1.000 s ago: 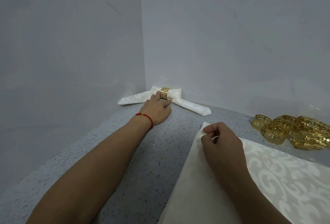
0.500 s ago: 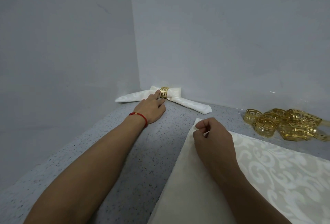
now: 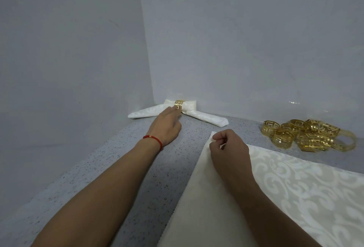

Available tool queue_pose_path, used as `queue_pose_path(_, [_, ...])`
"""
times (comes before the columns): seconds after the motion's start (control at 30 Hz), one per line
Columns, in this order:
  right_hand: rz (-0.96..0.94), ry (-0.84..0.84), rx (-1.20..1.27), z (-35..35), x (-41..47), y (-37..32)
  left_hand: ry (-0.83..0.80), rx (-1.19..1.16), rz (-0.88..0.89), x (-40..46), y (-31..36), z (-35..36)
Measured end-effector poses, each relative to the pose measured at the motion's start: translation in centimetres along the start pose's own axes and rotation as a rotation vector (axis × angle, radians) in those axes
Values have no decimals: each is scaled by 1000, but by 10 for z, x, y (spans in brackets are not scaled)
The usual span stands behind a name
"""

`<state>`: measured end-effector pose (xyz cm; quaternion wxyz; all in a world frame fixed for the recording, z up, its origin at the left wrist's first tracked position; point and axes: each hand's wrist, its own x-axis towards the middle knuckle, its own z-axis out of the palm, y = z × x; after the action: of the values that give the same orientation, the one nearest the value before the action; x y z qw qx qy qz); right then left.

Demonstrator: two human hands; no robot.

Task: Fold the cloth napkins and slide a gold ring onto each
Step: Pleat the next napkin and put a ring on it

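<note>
Right grip (image 3: 228, 146) pinches the flat napkin (image 3: 295, 197) corner; left grip (image 3: 167, 126), fingers relaxed, touches the ringed napkin (image 3: 189, 108) just beyond it. Lift that corner cleanly (spare rings (image 3: 307, 134) wait rightward).

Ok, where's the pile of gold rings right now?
In the head view, the gold rings sit far right on the table, by the back wall, just beyond the flat napkin.

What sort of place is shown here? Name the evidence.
Probably a plain table-setting workstation: a grey speckled countertop in a bare grey wall corner, with loose gold cut-out napkin rings and a folded, ringed white napkin.
</note>
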<state>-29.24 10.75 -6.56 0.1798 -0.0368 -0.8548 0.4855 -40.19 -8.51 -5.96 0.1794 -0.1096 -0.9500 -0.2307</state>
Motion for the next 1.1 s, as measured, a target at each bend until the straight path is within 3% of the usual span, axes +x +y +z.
queue_pose_path(0.1, [29, 91, 144, -6, 0, -4, -29, -124, -22, -37, 41, -10])
queue_pose_path(0.2, [190, 154, 381, -18, -3, -11, -124, -124, 63, -78, 98, -20])
queue_pose_path(0.27, [351, 118, 615, -30, -1, -14, -192, -111, 75, -103, 129, -23])
queue_pose_path(0.33, [429, 53, 665, -50, 3, -12, -204, -38, 106, -126, 151, -26])
queue_pose_path(0.4, [381, -43, 437, -81, 1, -11, -199, -7, 147, -147, 163, -28])
queue_pose_path(0.53, [111, -133, -296, -170, -46, 21, -226, 1, 186, -199, 180, -39])
queue_pose_path(0.63, [115, 13, -730, -247, -79, 69, -289, 158, 110, -229, 186, -38])
queue_pose_path(0.7, [230, -5, -949, -295, -94, 99, -296, 224, 85, -242, 189, -37])
queue_pose_path(0.77, [280, -15, -1042, -325, -104, 116, -230, 181, 83, -245, 189, -35])
queue_pose_path(0.9, [146, 147, -1084, -337, -110, 124, -153, 69, -18, -242, 195, -38])
queue_pose_path(1.1, [139, 233, -939, -342, -109, 110, -86, 144, 21, -243, 209, -43])
